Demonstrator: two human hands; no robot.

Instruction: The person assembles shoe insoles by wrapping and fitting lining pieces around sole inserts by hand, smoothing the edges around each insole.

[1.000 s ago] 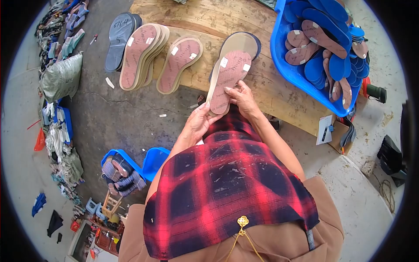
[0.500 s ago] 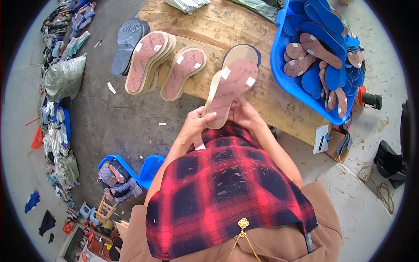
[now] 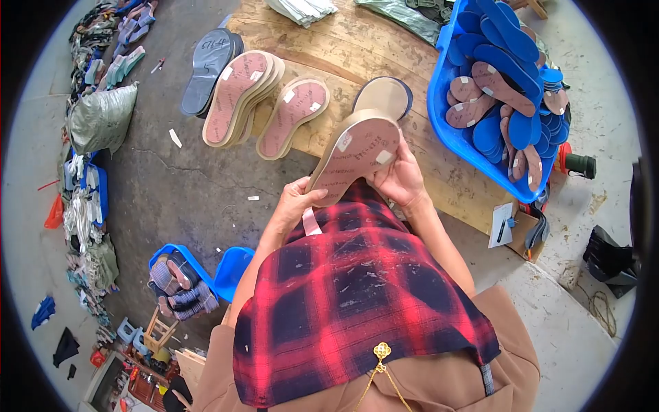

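A pink insole (image 3: 357, 154) with beige edges and two white stickers is held up, tilted, between my hands. My left hand (image 3: 297, 200) is closed on its narrow lower end, thumb on top. My right hand (image 3: 403, 176) grips its right edge, the fingers partly behind it. Beneath its far end, a beige insole (image 3: 382, 97) on a dark one lies on the wooden table (image 3: 329, 48). Further left are a pink insole (image 3: 294, 117), a stack of pink insoles (image 3: 237, 93) and dark grey soles (image 3: 206, 69). A pale strip (image 3: 311, 222) hangs below my left hand.
A blue basket (image 3: 446, 137) of blue and pink insoles stands at the right. White sheets (image 3: 302, 8) lie at the table's far edge. Below the table's right end is a card with a pen (image 3: 500, 226). Another blue basket (image 3: 195, 264) sits on the floor, lower left.
The held insole has been raised off the beige one and tilted. My right hand has shifted from its upper face to its right edge. The view has shifted slightly.
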